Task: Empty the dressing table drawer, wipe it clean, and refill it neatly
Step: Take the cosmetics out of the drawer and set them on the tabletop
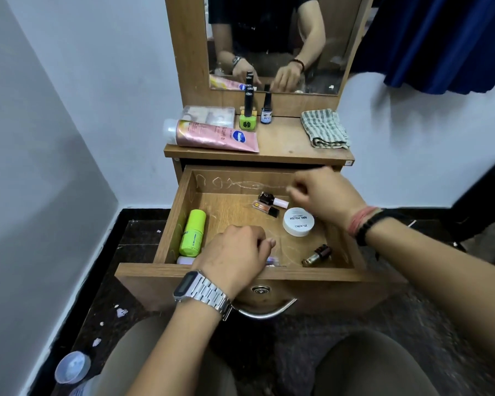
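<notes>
The left hand (235, 254) is inside the open drawer (272, 274) at its front rail, knuckles up, fingers curled down. Its grip is closed on a small pale item (271, 260), mostly hidden beneath the hand; what the item is cannot be told. The right hand (326, 195) hangs over the drawer's rear right corner, wrist bent, fingers bunched together and motion-blurred; whether its grip holds anything cannot be told.

Readable text: the white round tub (298, 222) in the drawer reads "NAIL POLISH" and "ZUDIO". The blue bottle (266, 110) on the bench (280, 144) reads "HIVE".

Drawer contents: a lime-green cylinder (192, 233) along the left wall, two nail polish bottles (270, 203) near the rear, and a small dark bottle (317, 255) front right. The bench carries a pink tube (212, 135), a green nail polish bottle (248, 117) and a folded checked cloth (325, 128).
</notes>
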Demonstrator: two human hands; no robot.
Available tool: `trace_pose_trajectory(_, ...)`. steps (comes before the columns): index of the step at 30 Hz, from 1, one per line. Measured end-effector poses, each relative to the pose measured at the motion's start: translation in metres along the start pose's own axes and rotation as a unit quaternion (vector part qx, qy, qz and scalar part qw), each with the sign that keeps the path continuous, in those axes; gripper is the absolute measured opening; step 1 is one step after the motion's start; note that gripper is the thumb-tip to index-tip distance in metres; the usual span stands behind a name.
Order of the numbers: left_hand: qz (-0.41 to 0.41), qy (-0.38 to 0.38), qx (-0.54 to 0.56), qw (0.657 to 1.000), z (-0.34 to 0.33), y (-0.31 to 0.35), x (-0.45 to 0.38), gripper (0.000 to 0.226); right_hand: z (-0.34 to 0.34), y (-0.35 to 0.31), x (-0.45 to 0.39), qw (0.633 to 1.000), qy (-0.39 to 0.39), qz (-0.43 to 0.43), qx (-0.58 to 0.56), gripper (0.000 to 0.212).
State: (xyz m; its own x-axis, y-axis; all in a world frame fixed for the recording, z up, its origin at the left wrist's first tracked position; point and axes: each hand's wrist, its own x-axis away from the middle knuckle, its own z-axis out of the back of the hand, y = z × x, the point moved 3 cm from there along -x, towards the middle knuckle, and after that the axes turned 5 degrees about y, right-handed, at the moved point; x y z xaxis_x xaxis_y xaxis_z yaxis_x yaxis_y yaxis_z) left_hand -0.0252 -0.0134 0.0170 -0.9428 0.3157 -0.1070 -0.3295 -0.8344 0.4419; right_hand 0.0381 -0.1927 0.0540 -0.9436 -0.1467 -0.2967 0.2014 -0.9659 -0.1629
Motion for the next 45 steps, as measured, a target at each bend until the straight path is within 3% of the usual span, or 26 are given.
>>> trace_pose_trajectory(2,-0.005,0.001,-0.004,1.000,0.002,0.002,0.001,0.031,-0.015,0.008,0.006,0.997,-0.049,-0.017,0.063,0.015)
trace_pose_trajectory(4,-0.009,0.001,-0.012,1.000,0.002,0.002,0.001,0.032,-0.025,0.014,0.007,0.994,-0.058,-0.031,0.090,0.020)
trace_pose_trajectory(10,-0.009,0.002,-0.020,1.000,0.002,0.000,0.002,0.031,-0.040,0.013,-0.004,0.989,-0.002,-0.076,0.125,0.033)
trace_pose_trajectory(17,0.002,-0.008,-0.002,1.000,0.000,-0.002,0.000,0.031,-0.042,0.016,-0.011,0.990,0.033,-0.081,0.112,0.023)
trace_pose_trajectory(25,0.008,-0.006,0.003,1.000,0.001,-0.001,0.000,0.031,-0.043,0.022,-0.014,0.993,0.038,-0.107,-0.014,0.015)
trace_pose_trajectory(31,-0.003,-0.004,0.001,1.000,0.001,-0.002,0.000,0.031,-0.046,0.026,-0.010,0.991,0.034,-0.116,-0.050,0.023)
trace_pose_trajectory(40,0.002,-0.008,0.003,1.000,0.002,-0.001,0.001,0.032,-0.008,0.002,0.003,0.976,0.160,0.007,-0.149,0.033)
trace_pose_trajectory(45,0.005,0.000,0.001,1.000,0.001,-0.003,0.000,0.031,0.038,0.000,-0.022,0.928,0.253,-0.041,-0.270,0.025)
